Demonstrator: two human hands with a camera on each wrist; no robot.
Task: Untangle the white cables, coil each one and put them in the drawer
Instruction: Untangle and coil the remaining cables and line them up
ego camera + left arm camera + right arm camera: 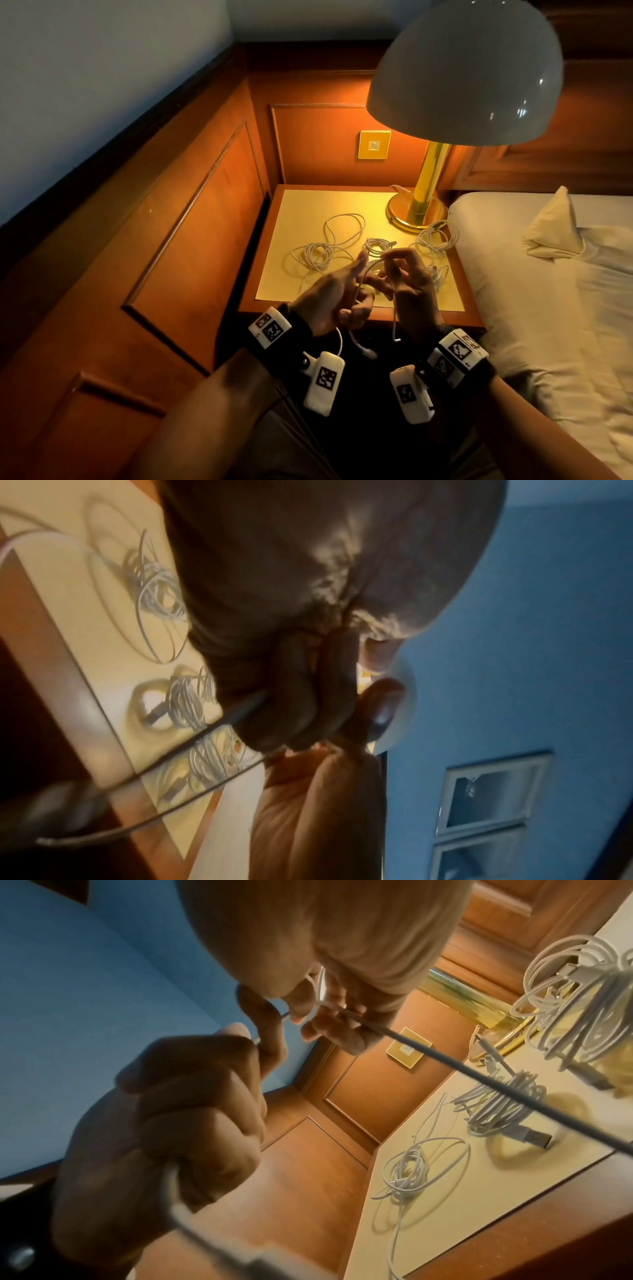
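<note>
One white cable (pixel 395 322) runs between both hands above the front edge of the nightstand (pixel 308 212), its two ends dangling below. My left hand (pixel 342 298) grips it in curled fingers; in the left wrist view the held cable (pixel 192 742) leaves that fist. My right hand (pixel 404 277) pinches it with fingertips (pixel 308 1015), and the held cable (pixel 445 1064) slants off to the right. On the tabletop lie a loose tangle (pixel 317 255), a wound bundle (pixel 375 245) with a USB plug (pixel 534 1137), and further loops (pixel 435 238) near the lamp.
A brass lamp base (pixel 416 209) stands at the back right of the tabletop, its white shade (pixel 469 75) overhanging. A bed (pixel 548 291) adjoins on the right and wood panelling (pixel 191 240) on the left. The nightstand's front below the top is dark.
</note>
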